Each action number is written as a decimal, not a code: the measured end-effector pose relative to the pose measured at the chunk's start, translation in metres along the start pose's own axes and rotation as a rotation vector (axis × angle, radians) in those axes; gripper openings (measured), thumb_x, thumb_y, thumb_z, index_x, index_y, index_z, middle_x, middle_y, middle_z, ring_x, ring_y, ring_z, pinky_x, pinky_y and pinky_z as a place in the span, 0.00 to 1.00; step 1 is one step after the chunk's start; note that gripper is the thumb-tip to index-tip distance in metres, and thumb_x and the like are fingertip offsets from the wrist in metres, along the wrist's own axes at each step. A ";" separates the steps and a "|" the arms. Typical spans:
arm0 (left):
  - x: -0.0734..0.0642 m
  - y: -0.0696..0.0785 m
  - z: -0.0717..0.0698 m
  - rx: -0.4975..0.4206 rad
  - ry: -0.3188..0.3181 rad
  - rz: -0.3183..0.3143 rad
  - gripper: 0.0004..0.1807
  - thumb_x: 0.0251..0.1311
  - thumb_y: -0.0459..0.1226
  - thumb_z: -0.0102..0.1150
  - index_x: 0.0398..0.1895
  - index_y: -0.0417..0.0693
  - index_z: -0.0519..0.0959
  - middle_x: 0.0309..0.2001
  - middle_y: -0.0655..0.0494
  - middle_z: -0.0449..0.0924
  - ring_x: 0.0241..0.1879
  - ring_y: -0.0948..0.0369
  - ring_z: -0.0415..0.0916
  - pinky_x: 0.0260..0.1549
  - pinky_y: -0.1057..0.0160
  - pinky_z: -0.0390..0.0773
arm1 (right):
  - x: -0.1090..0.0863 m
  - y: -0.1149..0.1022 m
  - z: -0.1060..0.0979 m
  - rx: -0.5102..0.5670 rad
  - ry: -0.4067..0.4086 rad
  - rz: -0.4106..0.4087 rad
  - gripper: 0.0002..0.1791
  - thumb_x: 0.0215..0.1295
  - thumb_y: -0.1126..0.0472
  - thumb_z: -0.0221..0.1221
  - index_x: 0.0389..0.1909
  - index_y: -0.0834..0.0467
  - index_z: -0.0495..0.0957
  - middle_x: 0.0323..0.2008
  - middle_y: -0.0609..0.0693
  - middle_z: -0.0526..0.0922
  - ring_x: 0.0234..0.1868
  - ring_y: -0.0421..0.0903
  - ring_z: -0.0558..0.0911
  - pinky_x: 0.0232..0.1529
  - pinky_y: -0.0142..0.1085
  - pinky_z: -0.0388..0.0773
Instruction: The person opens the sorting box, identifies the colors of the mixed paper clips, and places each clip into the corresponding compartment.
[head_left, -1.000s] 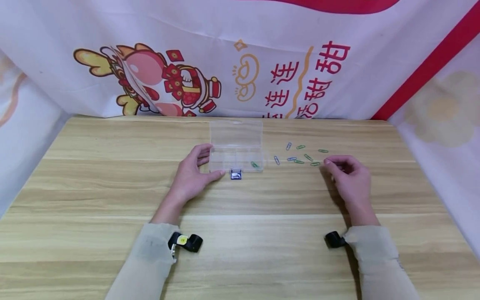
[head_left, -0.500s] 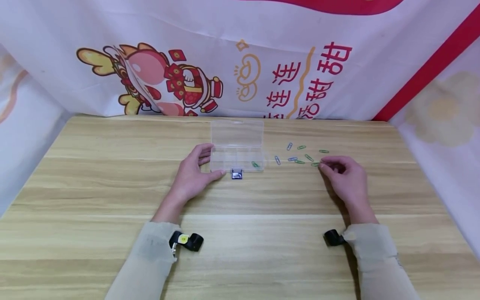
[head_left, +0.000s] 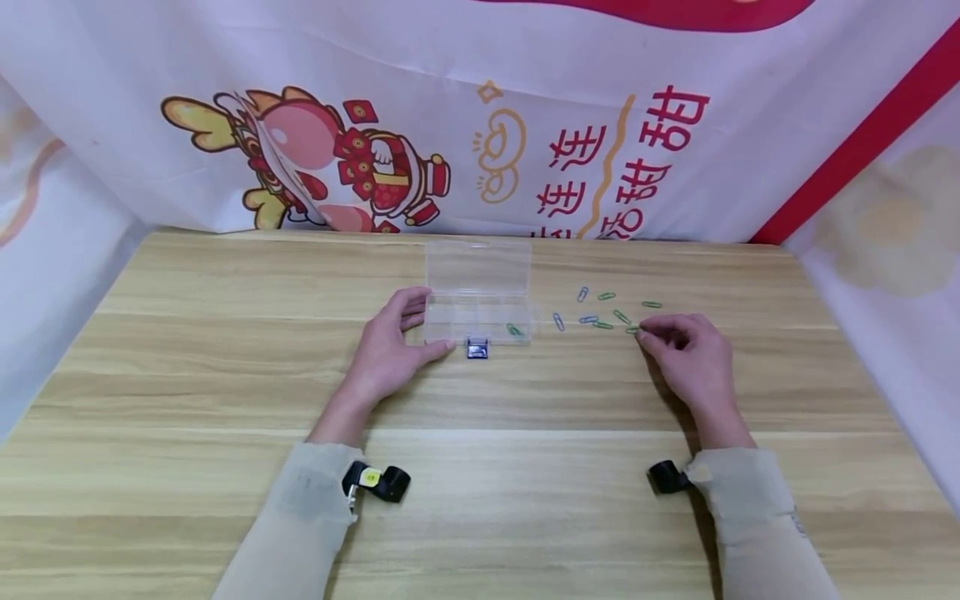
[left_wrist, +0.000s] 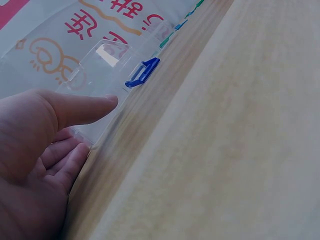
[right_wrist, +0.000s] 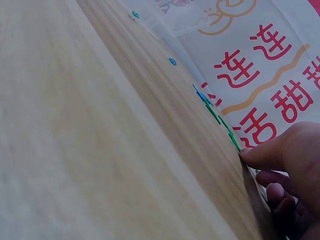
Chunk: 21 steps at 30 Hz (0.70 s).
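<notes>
Head view: red characters (head_left: 577, 146) are printed sideways on the white cloth (head_left: 360, 42) behind the table (head_left: 525, 517); 连 can be read twice and 甜 twice, and 活 is made out in the right wrist view. One yellow label (head_left: 371, 477) is seen on the strap at the left wrist, its mark too small to be read.

Eight paper clips are counted on the table to the right of the one clear box (head_left: 450, 313): three blue clips (head_left: 558, 322) and five green clips (head_left: 622, 317). More green is seen in the right-hand part of the box, but whether one clip or several cannot be told. One lid (head_left: 477, 268) is raised at the back, and one blue latch (head_left: 477, 348) is seen at the front.

The box is held at its left end by the left hand (head_left: 390, 350), spread wide, with the thumb at the front edge. The right hand (head_left: 690, 350) is curled, its thumb and forefinger narrowed at the end of the nearest green clip; whether it is pinched or merely touched cannot be told.
</notes>
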<state>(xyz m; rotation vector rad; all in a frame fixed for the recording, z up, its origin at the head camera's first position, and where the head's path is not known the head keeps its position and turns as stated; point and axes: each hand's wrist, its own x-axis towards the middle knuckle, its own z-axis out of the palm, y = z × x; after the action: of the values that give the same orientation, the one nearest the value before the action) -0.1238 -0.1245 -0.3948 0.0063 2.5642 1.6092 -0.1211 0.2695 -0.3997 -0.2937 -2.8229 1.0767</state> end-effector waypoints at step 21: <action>0.002 -0.001 0.001 0.005 0.001 0.012 0.45 0.62 0.37 0.78 0.81 0.49 0.66 0.77 0.45 0.71 0.76 0.47 0.72 0.79 0.50 0.73 | 0.000 0.001 0.006 0.014 0.070 -0.032 0.10 0.74 0.55 0.68 0.48 0.56 0.90 0.45 0.54 0.83 0.39 0.43 0.75 0.36 0.26 0.71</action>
<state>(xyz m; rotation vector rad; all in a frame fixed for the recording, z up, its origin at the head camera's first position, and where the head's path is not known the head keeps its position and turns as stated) -0.1260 -0.1240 -0.3962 0.0213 2.5740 1.6070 -0.1222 0.2665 -0.4055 -0.2790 -2.7482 1.0583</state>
